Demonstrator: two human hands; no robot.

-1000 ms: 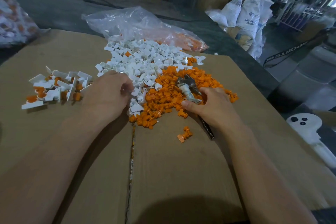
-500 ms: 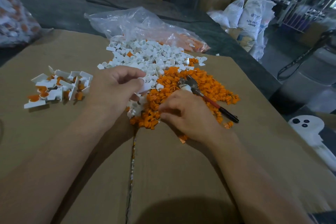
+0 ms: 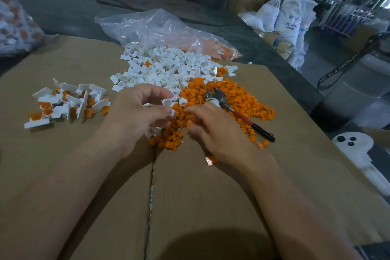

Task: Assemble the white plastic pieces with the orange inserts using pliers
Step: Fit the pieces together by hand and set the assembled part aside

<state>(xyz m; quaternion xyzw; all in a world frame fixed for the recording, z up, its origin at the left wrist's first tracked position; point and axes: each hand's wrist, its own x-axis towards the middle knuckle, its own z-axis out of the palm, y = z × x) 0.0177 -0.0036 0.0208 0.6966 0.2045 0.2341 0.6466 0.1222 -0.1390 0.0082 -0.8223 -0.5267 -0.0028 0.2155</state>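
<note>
The left hand (image 3: 137,118) is over the near edge of the white pile (image 3: 168,65). Its fingers are curled, and the thumb and forefinger pinch one white piece (image 3: 168,102), with its round opening turned toward the camera. The right hand (image 3: 219,135) is just beside it, over the near part of the orange pile (image 3: 242,99). Its fingers are bent inward and the tips hold one orange insert (image 3: 190,124), near the white piece but not yet in it.

The pliers (image 3: 220,101) lie on the orange pile, just behind the right hand and free of both hands. The metal head points away, and the red and black handle runs to the right and nearer, with its end on the cardboard (image 3: 200,207).

Both piles lie on the cardboard and touch each other, the white one farther away. On the left, well apart from the piles, lies a small group of finished pieces (image 3: 67,103), white with orange in them. Behind the white pile lies a clear bag (image 3: 156,27) with more orange parts inside.
</note>
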